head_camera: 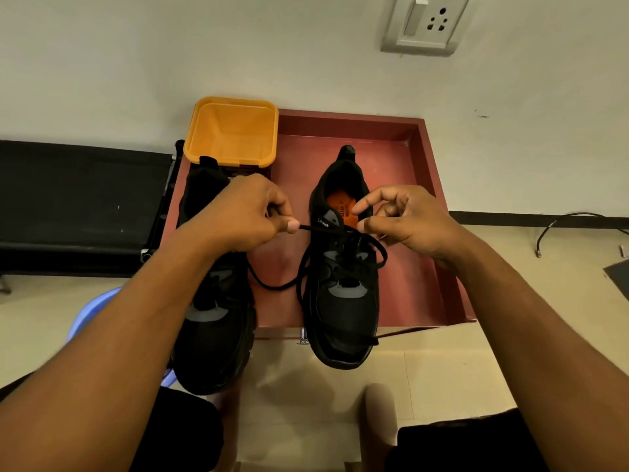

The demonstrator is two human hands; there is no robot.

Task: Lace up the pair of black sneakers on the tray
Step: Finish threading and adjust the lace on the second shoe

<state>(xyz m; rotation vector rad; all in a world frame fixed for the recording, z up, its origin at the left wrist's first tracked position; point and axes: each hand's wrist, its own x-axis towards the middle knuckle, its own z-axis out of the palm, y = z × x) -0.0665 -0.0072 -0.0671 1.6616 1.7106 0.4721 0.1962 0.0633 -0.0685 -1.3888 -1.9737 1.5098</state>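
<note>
left hand [250, 212] pinching black lace [308, 227], right hand [405, 218] beside right sneaker [343, 267]

The left sneaker [218, 335] and right sneaker [343, 311] lie side by side on the tray [432, 172], toes overhanging its near edge. A tub [231, 131] sits at the tray's far left corner, just behind the left sneaker. A lace [272, 286] loops between the sneakers.
</note>
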